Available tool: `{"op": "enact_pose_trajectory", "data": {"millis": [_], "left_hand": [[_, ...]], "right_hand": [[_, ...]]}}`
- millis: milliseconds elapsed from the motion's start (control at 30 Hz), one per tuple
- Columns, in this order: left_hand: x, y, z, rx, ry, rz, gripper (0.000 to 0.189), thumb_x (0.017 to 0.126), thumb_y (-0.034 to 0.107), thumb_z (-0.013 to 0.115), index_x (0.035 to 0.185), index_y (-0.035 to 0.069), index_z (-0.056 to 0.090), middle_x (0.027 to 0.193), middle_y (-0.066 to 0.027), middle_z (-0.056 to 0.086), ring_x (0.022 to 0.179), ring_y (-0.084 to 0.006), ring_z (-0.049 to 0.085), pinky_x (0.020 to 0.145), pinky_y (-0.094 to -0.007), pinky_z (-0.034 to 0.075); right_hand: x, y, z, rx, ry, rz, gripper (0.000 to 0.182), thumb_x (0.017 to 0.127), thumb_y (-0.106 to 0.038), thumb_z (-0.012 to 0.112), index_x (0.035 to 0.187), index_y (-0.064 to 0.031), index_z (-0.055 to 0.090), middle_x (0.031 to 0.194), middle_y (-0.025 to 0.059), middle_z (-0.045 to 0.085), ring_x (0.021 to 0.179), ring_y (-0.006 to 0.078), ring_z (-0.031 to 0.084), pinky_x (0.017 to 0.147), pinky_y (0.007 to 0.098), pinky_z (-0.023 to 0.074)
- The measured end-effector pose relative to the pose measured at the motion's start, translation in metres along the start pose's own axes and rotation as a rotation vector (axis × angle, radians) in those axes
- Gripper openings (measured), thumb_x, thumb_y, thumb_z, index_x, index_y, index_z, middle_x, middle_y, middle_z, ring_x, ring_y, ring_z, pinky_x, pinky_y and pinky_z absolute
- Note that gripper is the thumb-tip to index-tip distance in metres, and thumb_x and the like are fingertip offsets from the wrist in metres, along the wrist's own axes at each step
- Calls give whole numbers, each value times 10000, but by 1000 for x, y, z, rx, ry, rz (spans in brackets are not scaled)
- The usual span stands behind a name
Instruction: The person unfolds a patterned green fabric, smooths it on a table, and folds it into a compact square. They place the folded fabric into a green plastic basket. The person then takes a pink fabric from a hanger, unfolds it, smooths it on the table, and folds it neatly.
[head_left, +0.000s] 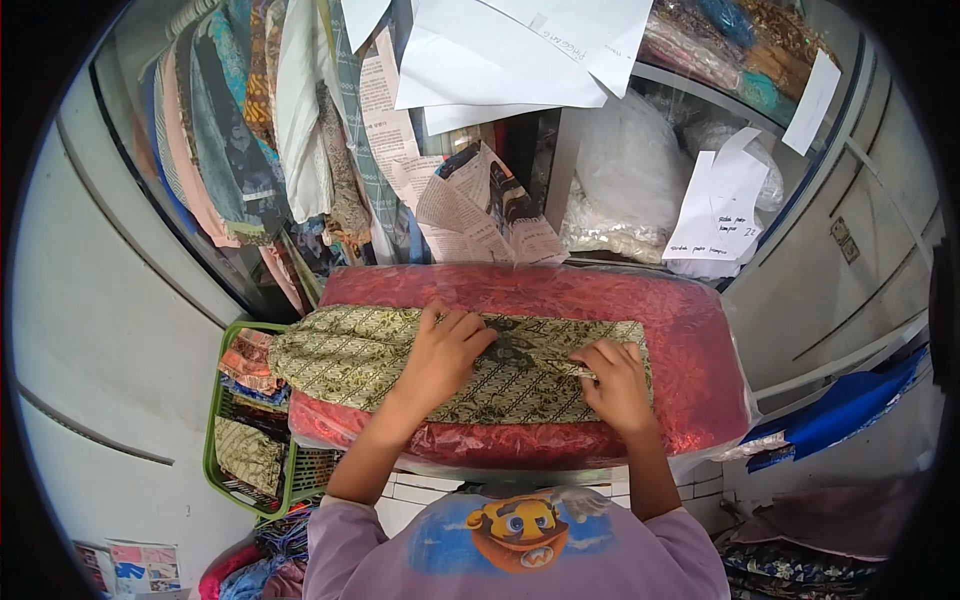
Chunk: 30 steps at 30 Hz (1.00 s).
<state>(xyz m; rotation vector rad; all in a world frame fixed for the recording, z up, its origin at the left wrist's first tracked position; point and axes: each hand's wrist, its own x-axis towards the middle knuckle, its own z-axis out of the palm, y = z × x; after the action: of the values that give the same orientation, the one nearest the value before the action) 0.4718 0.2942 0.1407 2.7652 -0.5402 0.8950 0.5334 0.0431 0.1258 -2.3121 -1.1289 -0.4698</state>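
Observation:
A long folded batik cloth (517, 390), yellow-green with a dark diagonal pattern, lies lengthwise before me. Its left end bunches up and its right end is squared off. My left hand (444, 356) rests on the cloth left of its middle, fingers bent; whether they grip any fabric cannot be made out. Near the right end, my right hand (621, 381) pinches a small fold of the cloth between thumb and fingers. Under the cloth is a large padded bundle of red patterned fabric (690, 375) wrapped in clear plastic.
At left stands a green plastic basket (212, 450) with folded cloths. Behind the bundle, a glass-fronted cabinet shows hanging garments (225, 127), newspaper sheets (457, 210), white papers (502, 60) bearing writing and plastic-wrapped textiles (630, 165). Blue fabric (855, 412) hangs at right.

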Motion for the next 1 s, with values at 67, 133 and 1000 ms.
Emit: {"op": "enact_pose_trajectory", "data": {"millis": [67,133,1000], "left_hand": [[3,0,-5,41,37,46,349,588,-16,595,918,94,626,798,-18,527,837,-189,535,843,-388,320],[-5,1,-10,53,37,82,322,600,-8,591,902,100,628,794,-12,520,827,-183,528,839,-390,322],[-62,33,82,38,-239,-469,544,925,449,342,1359,120,344,1421,-128,296,1324,-313,247,1026,-619,12]], "right_hand": [[-4,2,-7,-24,-17,36,348,599,18,611,925,-105,604,830,40,524,849,221,535,770,333,335],[-19,6,-12,-70,-57,94,336,593,41,598,897,-102,595,820,47,513,854,234,532,759,341,338],[-56,56,22,-155,-222,610,623,915,-459,345,1380,-50,281,1455,126,234,1353,275,190,1073,501,-49]]}}
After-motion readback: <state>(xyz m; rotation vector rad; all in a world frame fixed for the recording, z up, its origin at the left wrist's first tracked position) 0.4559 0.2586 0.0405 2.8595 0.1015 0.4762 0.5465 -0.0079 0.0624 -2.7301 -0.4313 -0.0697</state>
